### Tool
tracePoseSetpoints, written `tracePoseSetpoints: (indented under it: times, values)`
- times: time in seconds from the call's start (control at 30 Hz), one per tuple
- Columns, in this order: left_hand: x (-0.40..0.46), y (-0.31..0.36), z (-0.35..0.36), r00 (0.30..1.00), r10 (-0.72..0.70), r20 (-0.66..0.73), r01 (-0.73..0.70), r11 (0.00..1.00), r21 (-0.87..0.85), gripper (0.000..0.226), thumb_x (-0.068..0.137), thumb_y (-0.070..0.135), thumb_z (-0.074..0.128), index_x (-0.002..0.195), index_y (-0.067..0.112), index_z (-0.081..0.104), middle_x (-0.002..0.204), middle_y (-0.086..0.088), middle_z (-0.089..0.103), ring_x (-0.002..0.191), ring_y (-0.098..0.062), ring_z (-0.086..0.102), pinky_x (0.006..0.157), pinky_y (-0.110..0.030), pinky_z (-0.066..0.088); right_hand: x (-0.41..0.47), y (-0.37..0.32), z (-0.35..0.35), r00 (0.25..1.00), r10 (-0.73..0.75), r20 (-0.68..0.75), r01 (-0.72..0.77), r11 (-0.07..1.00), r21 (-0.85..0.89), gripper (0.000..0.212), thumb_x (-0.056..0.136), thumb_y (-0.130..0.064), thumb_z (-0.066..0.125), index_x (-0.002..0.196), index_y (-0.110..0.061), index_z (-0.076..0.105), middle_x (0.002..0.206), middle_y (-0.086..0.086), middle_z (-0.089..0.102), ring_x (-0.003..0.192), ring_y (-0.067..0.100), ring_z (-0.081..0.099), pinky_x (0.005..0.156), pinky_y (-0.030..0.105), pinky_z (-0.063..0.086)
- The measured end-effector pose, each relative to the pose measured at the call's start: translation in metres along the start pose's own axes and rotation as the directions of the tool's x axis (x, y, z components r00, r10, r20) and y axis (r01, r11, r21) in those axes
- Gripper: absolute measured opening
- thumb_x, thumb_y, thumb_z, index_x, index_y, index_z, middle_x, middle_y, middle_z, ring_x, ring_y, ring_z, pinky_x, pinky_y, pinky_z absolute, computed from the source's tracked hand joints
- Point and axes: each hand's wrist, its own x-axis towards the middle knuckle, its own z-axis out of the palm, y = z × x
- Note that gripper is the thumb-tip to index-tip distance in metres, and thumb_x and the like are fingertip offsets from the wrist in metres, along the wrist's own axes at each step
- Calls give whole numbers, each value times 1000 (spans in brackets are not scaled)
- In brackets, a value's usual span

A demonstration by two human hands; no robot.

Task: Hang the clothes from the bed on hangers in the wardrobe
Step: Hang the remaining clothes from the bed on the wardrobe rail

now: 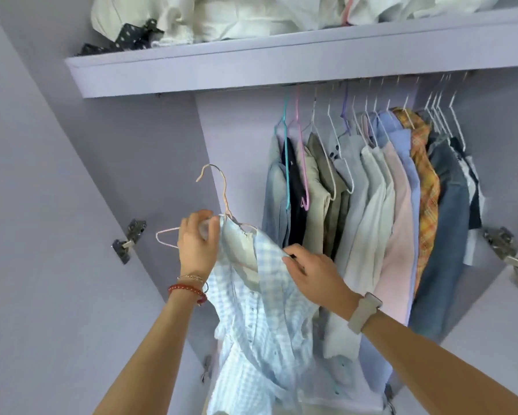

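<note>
Checked shirt (251,319), pale blue and white, hangs at lower centre of the frame, collar up on a pink wire hanger (221,199) with its hook free in the air, left of the hanging row. Left hand (196,247) curled round the hanger and collar at the shirt's top. Right hand (311,274) pinches the shirt's shoulder fabric between thumb and fingers. Wardrobe rail (371,82) at upper right carries many hung shirts (371,190) on hangers. Shelf (251,67) above holds white bedding (236,16). Door hinges (130,238) at both sides.
</note>
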Motion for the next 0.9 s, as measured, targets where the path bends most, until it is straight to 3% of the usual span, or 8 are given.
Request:
tracePoseSetpoints:
  times: [0.1, 0.2, 0.27, 0.37, 0.5, 0.63, 0.7, 0.9]
  values:
    - [29, -2, 5, 992, 18, -122, -22, 999, -29, 27, 91, 27, 52, 111, 10, 55, 112, -6, 47, 100, -16, 45, 92, -31, 37, 39, -7, 15, 997, 25, -79, -22, 999, 35, 17, 93, -19, 48, 92, -5, 59, 42, -12, 31, 41, 6, 40, 47, 24, 25]
    - [62, 5, 5, 963, 178, -203, -184, 983, -13, 39, 85, 34, 43, 112, 8, 54, 110, -1, 44, 96, -4, 35, 92, -32, 35, 86, -15, 27, 986, 91, -138, -80, 993, 84, 16, 95, -16, 46, 91, -3, 57, 45, -11, 31, 41, 9, 35, 47, 27, 25]
    - [89, 10, 4, 922, 309, -234, -309, 950, 37, 42, 84, 29, 42, 117, 6, 52, 120, -9, 45, 109, -12, 36, 97, -36, 34, 118, -20, 34, 973, 125, -194, -101, 987, 126, 16, 95, -14, 45, 86, -6, 56, 47, -11, 32, 45, 8, 32, 51, 33, 30]
    - [131, 25, 4, 817, 524, -241, -494, 851, 176, 44, 85, 16, 45, 128, 8, 46, 137, -21, 38, 129, -31, 28, 106, -41, 23, 164, -25, 45, 925, 214, -313, -175, 974, 146, 37, 95, -13, 42, 65, -33, 34, 48, -8, 29, 46, 11, 30, 51, 35, 30]
    - [177, 44, 4, 664, 734, -139, -663, 665, 342, 59, 81, 8, 52, 138, 16, 38, 148, -22, 25, 138, -38, 12, 112, -53, 13, 212, -22, 50, 827, 302, -474, -254, 953, 165, 39, 96, -13, 40, 62, -28, 29, 48, -7, 30, 44, 11, 30, 47, 33, 26]
    - [204, 31, 7, 595, 801, -71, -681, 549, 485, 76, 80, 13, 56, 145, 23, 18, 150, -19, 15, 138, -40, 3, 111, -58, 5, 252, -6, 52, 712, 414, -567, -398, 903, 160, 24, 97, -15, 38, 82, -1, 51, 55, 7, 47, 53, 28, 46, 52, 32, 28]
    - [209, 27, 10, 582, 809, -86, -672, 538, 510, 79, 79, 14, 56, 143, 29, 12, 149, -13, 10, 137, -36, -1, 109, -60, 5, 261, 5, 55, 687, 472, -552, -515, 853, 88, 27, 97, -16, 36, 96, 5, 53, 75, 23, 59, 72, 38, 55, 55, 33, 29]
    - [208, 30, 16, 597, 791, -136, -680, 588, 438, 77, 80, 15, 55, 143, 30, 14, 148, -10, 8, 142, -28, -13, 108, -63, 6, 246, 25, 68, 742, 458, -489, -547, 835, -48, 33, 98, -24, 34, 113, -2, 53, 88, 23, 62, 83, 41, 59, 59, 36, 40]
